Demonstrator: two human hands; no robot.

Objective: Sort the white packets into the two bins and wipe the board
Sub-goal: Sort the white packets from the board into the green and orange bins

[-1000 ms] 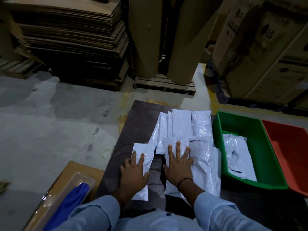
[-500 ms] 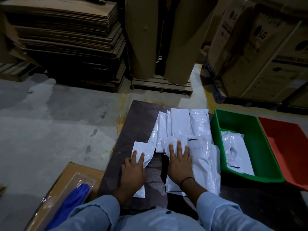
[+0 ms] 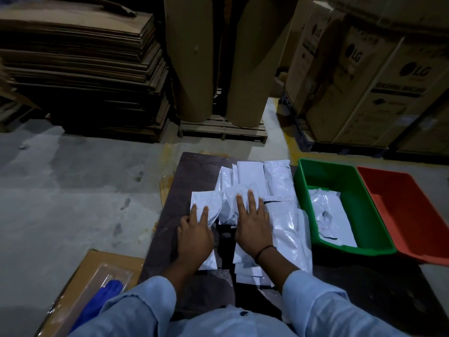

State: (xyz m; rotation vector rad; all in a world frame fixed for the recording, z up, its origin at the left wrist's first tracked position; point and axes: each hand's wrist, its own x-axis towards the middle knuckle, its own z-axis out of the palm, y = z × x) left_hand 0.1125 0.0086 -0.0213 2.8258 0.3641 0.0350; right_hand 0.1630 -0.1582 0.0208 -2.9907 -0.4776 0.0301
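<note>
- Head view: left hand (image 3: pixel 194 235) and right hand (image 3: pixel 254 224) lie apart, both flat with fingers straight. Each presses on the white packets (image 3: pixel 286 229); neither grips anything.
- Packets sit in an overlapping pile at mid-board (image 3: pixel 194 171), spreading toward 12 o'clock from the hands.
- Green bin (image 3: pixel 349 181) is at 3 o'clock of the pile, just beside it. It holds at least one sorted packet (image 3: pixel 332 217); how many I cannot tell.
- Red bin (image 3: pixel 408 215) is touching the green one's far side at 3 o'clock and shows no packet.
- Judgement: sorting has barely begun. Most of the pile is unsorted and the board has not been wiped.
- Blue bundle (image 3: pixel 97 305) at 7 o'clock, possibly a cloth.
- Writing: cartons (image 3: pixel 364 93) at 1 o'clock carry "LG" logos. A dark band seems to read "WASHING MACHINE", blurred. No legible print on the packets.
</note>
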